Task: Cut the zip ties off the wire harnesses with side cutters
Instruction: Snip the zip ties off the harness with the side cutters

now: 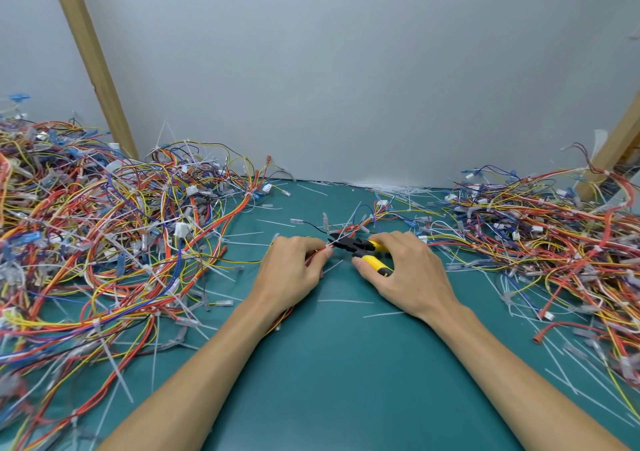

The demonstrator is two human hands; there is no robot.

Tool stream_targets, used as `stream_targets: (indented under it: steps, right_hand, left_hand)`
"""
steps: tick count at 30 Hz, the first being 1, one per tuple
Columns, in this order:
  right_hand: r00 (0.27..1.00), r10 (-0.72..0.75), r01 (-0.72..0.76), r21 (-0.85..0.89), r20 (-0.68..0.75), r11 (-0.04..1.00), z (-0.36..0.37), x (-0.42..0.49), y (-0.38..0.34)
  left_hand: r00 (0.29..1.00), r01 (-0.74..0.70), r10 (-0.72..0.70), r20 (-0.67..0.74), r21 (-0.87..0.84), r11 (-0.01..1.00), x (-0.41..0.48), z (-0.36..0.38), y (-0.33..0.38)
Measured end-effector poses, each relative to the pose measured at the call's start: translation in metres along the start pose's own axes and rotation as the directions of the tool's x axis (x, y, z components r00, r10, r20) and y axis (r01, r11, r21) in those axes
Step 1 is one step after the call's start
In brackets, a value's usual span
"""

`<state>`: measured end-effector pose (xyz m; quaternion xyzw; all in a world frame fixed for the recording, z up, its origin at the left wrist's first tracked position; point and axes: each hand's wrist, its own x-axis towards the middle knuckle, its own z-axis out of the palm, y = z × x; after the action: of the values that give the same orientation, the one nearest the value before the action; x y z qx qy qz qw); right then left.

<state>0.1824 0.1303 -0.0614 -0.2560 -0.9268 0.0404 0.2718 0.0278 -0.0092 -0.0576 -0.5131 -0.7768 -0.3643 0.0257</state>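
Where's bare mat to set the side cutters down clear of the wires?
Best: the green mat between the forearms, toward you, bare but for two cut zip ties near the right hand. The strip beyond the hands has scattered ties. Crowded: left harness pile and right harness pile.

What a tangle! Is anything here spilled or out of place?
Only litter: cut white zip-tie pieces lie scattered across the green mat, many of them beside the right wire heap. Nothing looks damaged.
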Motion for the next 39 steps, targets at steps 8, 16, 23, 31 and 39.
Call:
stream_targets:
  steps: [8,16,23,31,39]
  right_hand:
    - [1.0,-0.001,0.001,-0.002,0.008,1.0,-0.0002,0.0003,0.0001]
    - [1.0,0.012,-0.012,-0.02,0.007,1.0,0.0001,0.0,0.0001]
    - [1.0,0.009,-0.009,-0.037,0.012,0.999,0.0014,0.0008,0.0013]
    - [1.0,0.005,-0.005,-0.051,0.014,0.999,0.0006,0.0013,0.0005]
    - [0.999,0.015,-0.014,-0.039,0.029,0.999,-0.0013,0.0002,-0.0003]
  left_hand:
    - [1.0,-0.01,0.01,0.007,0.01,1.0,0.0003,0.0001,-0.0005]
    - [1.0,0.003,-0.003,0.017,0.015,1.0,-0.0002,-0.0008,0.0001]
    - [1.0,-0.004,0.004,0.015,0.012,1.0,-0.0012,-0.002,0.0019]
    - [1.0,0.005,-0.005,0.018,0.007,1.0,-0.0004,-0.0011,0.0007]
    - [1.0,0.006,-0.007,0.013,0.005,1.0,-0.0004,-0.0007,0.0006]
